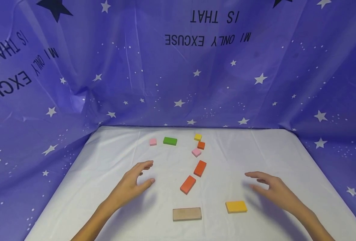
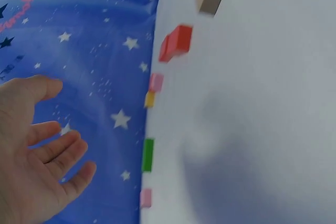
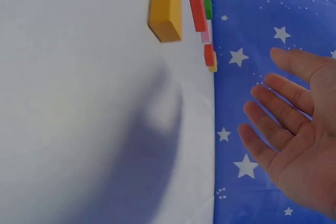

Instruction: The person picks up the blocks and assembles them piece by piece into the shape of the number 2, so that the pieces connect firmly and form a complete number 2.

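My left hand (image 1: 131, 185) hovers over the left of the table, fingers relaxed and holding nothing. Over the right side hangs my right hand (image 1: 273, 189), also bare, nearest to a yellow block (image 1: 236, 207). Between the hands lie two long orange-red blocks (image 1: 200, 168), set end to end at a slant. A plain wooden block (image 1: 187, 214) lies at the front. Farther back, a pink block (image 1: 196, 152), a small orange block (image 1: 201, 145) and a small yellow block (image 1: 198, 137) form a short line. Back left are a green block (image 1: 170, 141) and another pink block (image 1: 152, 142).
A white cloth (image 1: 105, 150) covers the table. Purple sheeting (image 1: 178, 83) with stars and lettering stands along the back and both sides of the table. Both hands cast shadows on the cloth.
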The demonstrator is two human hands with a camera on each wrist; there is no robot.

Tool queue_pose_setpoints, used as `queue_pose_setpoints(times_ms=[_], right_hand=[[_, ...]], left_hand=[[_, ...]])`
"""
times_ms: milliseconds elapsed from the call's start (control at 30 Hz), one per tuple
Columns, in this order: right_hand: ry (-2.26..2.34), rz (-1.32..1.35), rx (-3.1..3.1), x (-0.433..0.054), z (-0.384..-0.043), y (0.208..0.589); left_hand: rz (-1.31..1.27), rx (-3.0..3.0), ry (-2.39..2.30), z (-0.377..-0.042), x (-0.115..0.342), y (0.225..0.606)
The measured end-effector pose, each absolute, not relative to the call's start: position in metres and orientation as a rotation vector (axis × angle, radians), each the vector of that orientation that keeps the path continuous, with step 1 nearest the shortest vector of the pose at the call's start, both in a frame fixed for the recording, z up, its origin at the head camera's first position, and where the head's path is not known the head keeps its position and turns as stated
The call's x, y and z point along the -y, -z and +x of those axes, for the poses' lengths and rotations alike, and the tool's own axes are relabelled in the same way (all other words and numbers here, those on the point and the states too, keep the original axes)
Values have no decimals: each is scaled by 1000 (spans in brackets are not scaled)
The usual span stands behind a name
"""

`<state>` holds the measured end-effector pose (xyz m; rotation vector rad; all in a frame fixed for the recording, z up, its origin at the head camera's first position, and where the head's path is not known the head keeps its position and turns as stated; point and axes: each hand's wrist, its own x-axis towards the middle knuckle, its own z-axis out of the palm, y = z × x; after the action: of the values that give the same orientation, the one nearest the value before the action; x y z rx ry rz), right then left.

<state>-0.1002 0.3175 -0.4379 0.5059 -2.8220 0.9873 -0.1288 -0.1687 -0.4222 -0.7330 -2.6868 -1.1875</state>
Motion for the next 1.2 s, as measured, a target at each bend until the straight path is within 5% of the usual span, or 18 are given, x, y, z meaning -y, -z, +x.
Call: queue_pose_setpoints(times_ms=[1200], right_hand=[[-1449, 544, 2966, -315, -77, 480]], left_hand=[[-1131, 2675, 1586, -81, 109, 489]])
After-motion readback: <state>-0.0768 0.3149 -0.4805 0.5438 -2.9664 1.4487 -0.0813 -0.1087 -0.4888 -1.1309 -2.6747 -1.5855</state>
